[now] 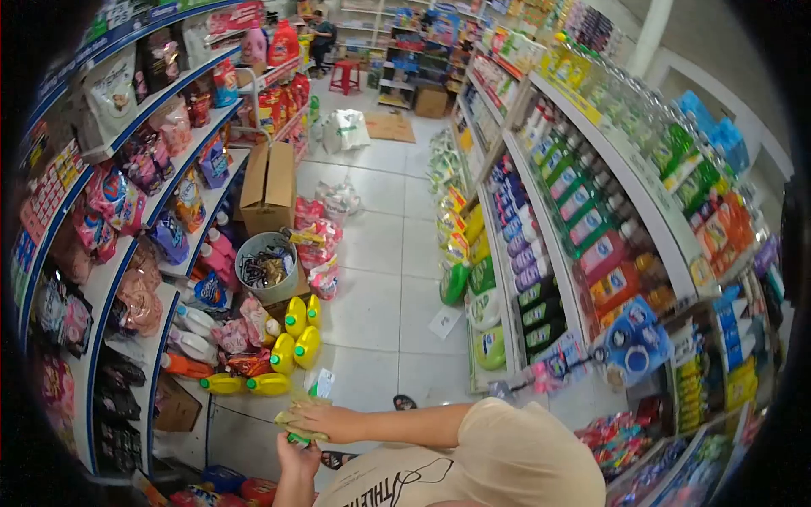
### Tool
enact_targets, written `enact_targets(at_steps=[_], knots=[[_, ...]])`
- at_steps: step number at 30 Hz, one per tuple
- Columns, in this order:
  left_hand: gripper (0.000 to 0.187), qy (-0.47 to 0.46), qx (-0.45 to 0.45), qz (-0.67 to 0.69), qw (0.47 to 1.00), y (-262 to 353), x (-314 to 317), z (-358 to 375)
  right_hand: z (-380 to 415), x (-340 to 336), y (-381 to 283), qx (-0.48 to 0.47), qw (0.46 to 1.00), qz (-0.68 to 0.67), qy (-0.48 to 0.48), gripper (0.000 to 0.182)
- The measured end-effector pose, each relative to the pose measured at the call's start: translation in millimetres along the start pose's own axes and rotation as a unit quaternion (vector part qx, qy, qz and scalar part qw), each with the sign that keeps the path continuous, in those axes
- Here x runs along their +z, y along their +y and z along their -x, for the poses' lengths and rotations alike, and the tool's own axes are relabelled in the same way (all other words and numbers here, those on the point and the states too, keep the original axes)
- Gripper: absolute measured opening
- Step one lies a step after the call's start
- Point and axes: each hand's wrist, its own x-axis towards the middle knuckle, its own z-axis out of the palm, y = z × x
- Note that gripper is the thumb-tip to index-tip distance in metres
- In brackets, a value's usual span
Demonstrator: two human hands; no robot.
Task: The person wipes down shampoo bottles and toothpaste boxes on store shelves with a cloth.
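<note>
My right hand (314, 421) reaches across from the right, its fingers pressed over a crumpled yellowish cloth (293, 419). Just below it, my left hand (297, 459) is closed around an item of which only a green part (297, 439) shows, perhaps a bottle top; the rest is hidden by my hands. The cloth touches or lies just over that item. Beyond the hands, a white and green packet or label (322, 384) shows close to the floor. Several yellow jugs (306, 347) with green caps stand or lie on the floor nearby.
Shelves of bagged goods (173, 169) rise on the left; shelves of bottles (583, 194) line the right. A bin (287, 287), a cardboard box (269, 188) and pink packs (312, 241) stand along the tiled aisle (372, 291). A person (321, 38) is at the far end, near a red stool (345, 78).
</note>
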Motion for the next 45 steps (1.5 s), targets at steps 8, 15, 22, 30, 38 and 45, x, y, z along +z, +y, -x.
enact_targets(at_steps=[8,15,22,30,38,45], knots=[[0.035,-0.050,-0.161,-0.159,0.973,-8,37,10,29,-26,-29,0.114,0.982,-0.017,0.151,0.044],[0.031,-0.142,-0.147,-0.251,0.946,-31,62,28,68,-44,31,0.253,0.907,-0.033,0.336,0.047],[0.027,-0.154,0.062,-0.286,0.944,-111,124,39,102,-105,46,0.212,0.914,-0.088,0.334,0.050],[0.029,-0.107,0.166,-0.245,0.949,-170,183,45,136,-145,49,0.039,0.919,-0.149,0.363,0.047],[0.040,-0.115,0.295,-0.461,0.829,-185,172,84,133,-150,112,0.197,0.828,-0.318,0.417,0.035],[0.034,-0.028,0.285,-0.415,0.864,-152,142,64,126,-118,40,0.084,0.942,-0.243,0.217,0.036]])
